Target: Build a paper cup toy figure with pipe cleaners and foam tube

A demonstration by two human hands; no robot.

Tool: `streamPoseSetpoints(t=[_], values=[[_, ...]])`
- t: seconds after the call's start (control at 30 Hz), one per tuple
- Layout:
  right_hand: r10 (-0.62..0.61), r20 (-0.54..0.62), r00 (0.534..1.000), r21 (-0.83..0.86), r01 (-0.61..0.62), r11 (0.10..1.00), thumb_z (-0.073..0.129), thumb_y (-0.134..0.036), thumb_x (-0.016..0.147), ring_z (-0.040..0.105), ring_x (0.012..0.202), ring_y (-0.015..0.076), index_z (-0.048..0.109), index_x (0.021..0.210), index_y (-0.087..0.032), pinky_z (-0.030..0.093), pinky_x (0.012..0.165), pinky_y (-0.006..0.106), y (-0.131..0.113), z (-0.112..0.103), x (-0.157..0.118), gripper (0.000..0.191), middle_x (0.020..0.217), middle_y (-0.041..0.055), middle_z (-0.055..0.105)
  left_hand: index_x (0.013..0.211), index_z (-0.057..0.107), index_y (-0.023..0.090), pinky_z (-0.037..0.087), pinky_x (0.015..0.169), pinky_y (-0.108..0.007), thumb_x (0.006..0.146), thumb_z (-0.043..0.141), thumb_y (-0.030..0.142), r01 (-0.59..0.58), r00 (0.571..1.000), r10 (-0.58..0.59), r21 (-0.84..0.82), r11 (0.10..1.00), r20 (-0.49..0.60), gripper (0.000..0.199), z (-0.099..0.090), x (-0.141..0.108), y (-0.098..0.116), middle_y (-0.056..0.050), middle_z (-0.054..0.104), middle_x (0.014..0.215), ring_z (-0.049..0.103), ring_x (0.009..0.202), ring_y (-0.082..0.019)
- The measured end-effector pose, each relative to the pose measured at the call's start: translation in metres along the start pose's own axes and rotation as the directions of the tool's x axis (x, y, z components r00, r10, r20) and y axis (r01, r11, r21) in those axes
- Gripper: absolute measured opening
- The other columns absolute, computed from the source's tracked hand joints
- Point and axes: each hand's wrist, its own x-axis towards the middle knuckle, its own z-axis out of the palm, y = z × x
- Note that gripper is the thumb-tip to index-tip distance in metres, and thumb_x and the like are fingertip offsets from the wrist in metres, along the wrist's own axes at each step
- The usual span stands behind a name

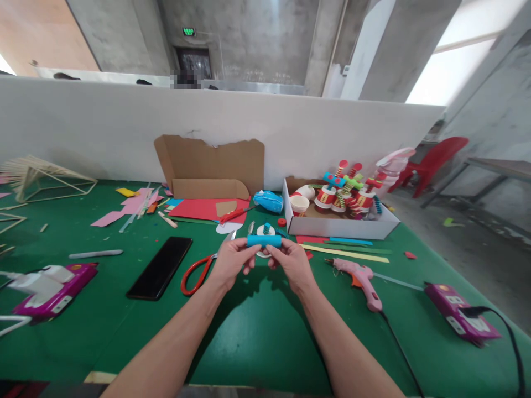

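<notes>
A blue paper tube [264,241] is held level above the table, pinched at its left part by my left hand [233,258] and at its right part by my right hand [292,261]. Both hands are closed on it, thumbs toward me. Just behind the tube is a white round piece [265,228] with a teal folded paper spring on top; the tube partly hides it. Red-handled scissors [198,275] lie beside my left wrist, their blades partly covered by that hand. To the right of my right hand rests a pink hot glue gun [360,276] with a glue stick in it.
A white box [340,226] at the back right holds several paper cup figures. Paper strips [352,252] lie in front of it. A black phone [160,268] and purple power strips [460,312] flank my arms. Behind stand a cardboard piece [211,160] and a white partition [103,127].
</notes>
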Motion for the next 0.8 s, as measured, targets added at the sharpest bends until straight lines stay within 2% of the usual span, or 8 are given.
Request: streamPoseSetpoints(t=[0.8], values=[[0.008, -0.018, 1.0, 0.035, -0.007, 0.999, 0.078, -0.044, 0.06, 0.053, 0.047, 0.0091, 0.068, 0.073, -0.017, 0.044, 0.047, 0.023, 0.0012, -0.0005, 0.0018, 0.031, 0.069, 0.0019, 0.071, 0.074, 0.068, 0.013, 0.029, 0.033, -0.016, 0.063, 0.073, 0.044, -0.038, 0.999, 0.039, 0.057, 0.998, -0.012, 0.033, -0.0005, 0.0019, -0.0023, 0.004, 0.052, 0.042, 0.04, 0.032, -0.005]])
